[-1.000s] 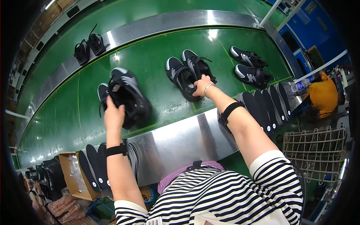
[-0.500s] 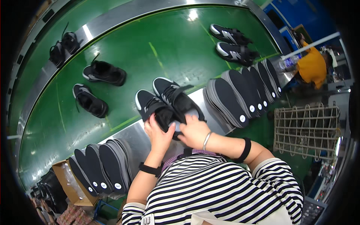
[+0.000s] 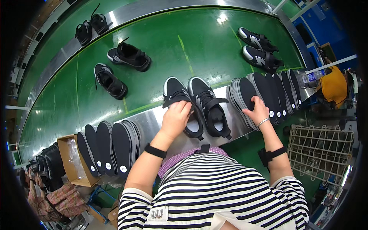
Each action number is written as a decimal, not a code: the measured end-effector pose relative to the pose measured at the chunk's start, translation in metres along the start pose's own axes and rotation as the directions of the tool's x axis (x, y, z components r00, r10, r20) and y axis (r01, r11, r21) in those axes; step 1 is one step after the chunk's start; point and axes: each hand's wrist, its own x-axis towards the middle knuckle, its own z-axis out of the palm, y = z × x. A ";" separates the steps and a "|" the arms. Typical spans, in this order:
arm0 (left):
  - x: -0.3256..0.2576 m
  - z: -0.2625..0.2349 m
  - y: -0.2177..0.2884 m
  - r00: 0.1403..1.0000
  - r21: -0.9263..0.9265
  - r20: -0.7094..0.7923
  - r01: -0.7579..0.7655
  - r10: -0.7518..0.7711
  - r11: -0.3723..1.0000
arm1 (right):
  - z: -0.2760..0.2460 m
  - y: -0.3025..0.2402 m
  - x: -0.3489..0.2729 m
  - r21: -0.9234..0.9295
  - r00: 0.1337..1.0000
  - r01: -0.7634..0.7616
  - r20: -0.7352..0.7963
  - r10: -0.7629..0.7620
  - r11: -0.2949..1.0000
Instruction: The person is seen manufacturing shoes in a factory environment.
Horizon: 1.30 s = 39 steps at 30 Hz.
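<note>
A pair of black shoes with white-silver toes stands side by side on the metal edge in front of me. My left hand (image 3: 176,119) is closed on the left shoe (image 3: 173,87), its fingers curled over the strap and opening. The right shoe (image 3: 207,97) stands untouched just beside it, its strap sticking out to the right and a pale sole showing inside. My right hand (image 3: 257,112) is at the nearest stack of dark insoles (image 3: 241,91), thumb and fingers apart against the top one.
More insole stacks (image 3: 293,90) stand to the right, others (image 3: 105,147) to the left by an open cardboard box (image 3: 74,163). Other shoe pairs sit on the green surface (image 3: 161,57). At far right are a wire rack (image 3: 321,151) and a person in yellow (image 3: 334,87).
My right hand has left the shoe pair and moved right to the insole stack. My left hand has shifted onto the left shoe's strap. The view has swung, and the shoes stand straighter.
</note>
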 end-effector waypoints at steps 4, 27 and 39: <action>0.012 -0.007 -0.010 0.976 -0.177 0.029 0.216 -0.214 0.960 | -0.015 -0.015 0.003 -0.030 0.994 -0.027 0.106 0.030 0.999; 0.010 0.016 -0.018 0.768 -0.466 0.088 0.595 -0.635 0.655 | 0.005 -0.180 -0.063 -0.111 0.760 0.633 0.279 -0.587 0.766; 0.015 0.015 -0.016 0.753 -0.436 0.113 0.624 -0.648 0.649 | 0.007 -0.188 -0.046 -0.213 0.644 0.764 0.319 -0.696 0.609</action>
